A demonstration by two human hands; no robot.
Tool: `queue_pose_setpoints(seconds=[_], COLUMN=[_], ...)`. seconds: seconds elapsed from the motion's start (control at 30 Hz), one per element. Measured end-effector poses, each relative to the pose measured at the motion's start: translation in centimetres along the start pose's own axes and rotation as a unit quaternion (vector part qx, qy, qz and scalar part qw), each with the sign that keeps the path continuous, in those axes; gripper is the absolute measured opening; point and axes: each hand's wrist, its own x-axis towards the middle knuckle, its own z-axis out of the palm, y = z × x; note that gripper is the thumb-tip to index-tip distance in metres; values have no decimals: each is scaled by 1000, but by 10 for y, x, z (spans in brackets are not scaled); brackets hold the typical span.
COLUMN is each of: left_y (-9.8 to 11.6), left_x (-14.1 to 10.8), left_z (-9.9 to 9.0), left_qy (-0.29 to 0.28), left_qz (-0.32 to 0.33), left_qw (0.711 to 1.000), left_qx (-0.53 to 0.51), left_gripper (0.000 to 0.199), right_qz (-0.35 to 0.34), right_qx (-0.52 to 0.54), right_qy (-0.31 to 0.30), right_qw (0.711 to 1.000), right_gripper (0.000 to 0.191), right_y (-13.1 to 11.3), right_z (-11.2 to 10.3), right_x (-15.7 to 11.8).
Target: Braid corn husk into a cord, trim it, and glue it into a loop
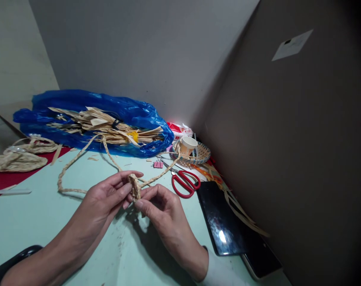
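Note:
A small coiled piece of braided straw is held up between my two hands, above the pale green table. My left hand pinches its left side with thumb and fingers. At its lower right edge, my right hand grips it between thumb and forefinger. From this piece a long straw braid runs out, looping over the table on the left and passing up to the right towards a small basket. The fingertips behind the piece are partly hidden.
A blue plastic bag holds bundled straw at the back. Red-handled scissors, a pink binder clip, a basket with a paper cup, and a black tablet lie rightward. Woven straw soles rest far left.

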Motion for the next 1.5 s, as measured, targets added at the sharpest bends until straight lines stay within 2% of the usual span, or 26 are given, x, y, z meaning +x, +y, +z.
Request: queue_pose_setpoints(seconds=[0.2,0.4,0.57,0.67,0.77,0.87,0.93,1.03,1.27,1.37,1.43,1.5], left_y=[0,1,-1,-4,-8,-13,-16,-17,-12,-13,-13,-12], left_x=[-2,-4,-8,-9,-6,-2,-2,-5,-14,-12,-11,-10], left_z=[0,-2,3,6,5,0,-3,-2,12,12,10,8], left_qy=[2,4,-3,-10,3,19,24,22,8,16,20,19], left_qz=[-16,-31,-32,-32,-20,-8,-13,-29,-39,-29,-20,-16], left_qw=[1000,1000,999,997,993,989,988,992,998,999,999,999], left_qx=[-9,5,28,70,114,146,152,121,40,33,33,37], left_gripper=[34,29,35,45,42,32,30,29,18,26,30,29], right_qz=[-9,-5,-23,-55,-119,-194,-225,-255,-289,-315,-319,-304], right_qx=[-19,-31,-34,-93,-221,-342,-399,-441,-485,-511,-503,-480], right_qy=[9,-8,19,34,44,33,31,30,17,12,7,12], right_qw=[1000,999,999,994,967,919,888,860,826,800,803,823], right_gripper=[21,24,19,14,13,17,18,16,17,15,13,10], right_y=[-2,0,-1,-2,-3,-2,-2,-2,-1,0,0,-2], right_z=[0,1,-2,-4,-3,-3,-2,-2,-3,-3,-2,-1], right_x=[0,1,4,2,-4,-10,-11,-10,-8,-9,-9,-9])
